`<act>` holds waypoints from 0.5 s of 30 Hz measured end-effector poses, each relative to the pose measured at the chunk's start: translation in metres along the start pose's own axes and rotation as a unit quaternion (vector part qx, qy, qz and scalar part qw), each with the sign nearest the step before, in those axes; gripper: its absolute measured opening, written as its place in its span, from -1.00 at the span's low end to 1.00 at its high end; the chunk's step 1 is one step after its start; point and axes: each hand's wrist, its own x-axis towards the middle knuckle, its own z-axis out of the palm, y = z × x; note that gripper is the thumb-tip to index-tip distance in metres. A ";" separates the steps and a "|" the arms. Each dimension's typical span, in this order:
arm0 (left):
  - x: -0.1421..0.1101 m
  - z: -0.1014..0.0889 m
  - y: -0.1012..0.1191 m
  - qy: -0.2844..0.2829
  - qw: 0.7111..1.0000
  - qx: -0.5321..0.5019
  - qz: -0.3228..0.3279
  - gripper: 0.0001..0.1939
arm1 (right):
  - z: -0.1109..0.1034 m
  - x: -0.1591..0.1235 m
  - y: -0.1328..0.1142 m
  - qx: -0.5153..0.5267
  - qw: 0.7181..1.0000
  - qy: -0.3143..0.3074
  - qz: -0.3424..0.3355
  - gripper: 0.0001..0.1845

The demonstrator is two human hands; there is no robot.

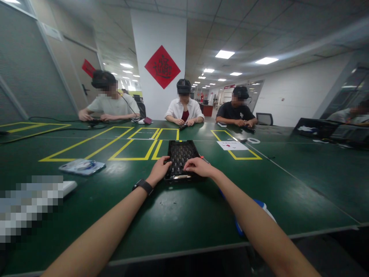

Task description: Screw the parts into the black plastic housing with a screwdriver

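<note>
So that it is kept steady, presumably, the black, shallow, rectangular case (182, 152) is laid flat on the glossy green tabletop (138, 231) with its edge met at eight o'clock by the left hand (160, 169). Those fingers are loosely bent; whether the edge is gripped cannot be told. At four o'clock, the right hand (198, 167) is arched palm-down over the patterned interior, its fingers curled; whether anything is pinched cannot be told. Both forearms are stretched forward, angled inward.
</note>
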 end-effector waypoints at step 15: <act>0.002 0.000 -0.002 -0.013 0.999 0.037 0.013 -0.63 | 0.002 0.003 0.009 -0.149 0.986 -0.016 -0.075 -0.87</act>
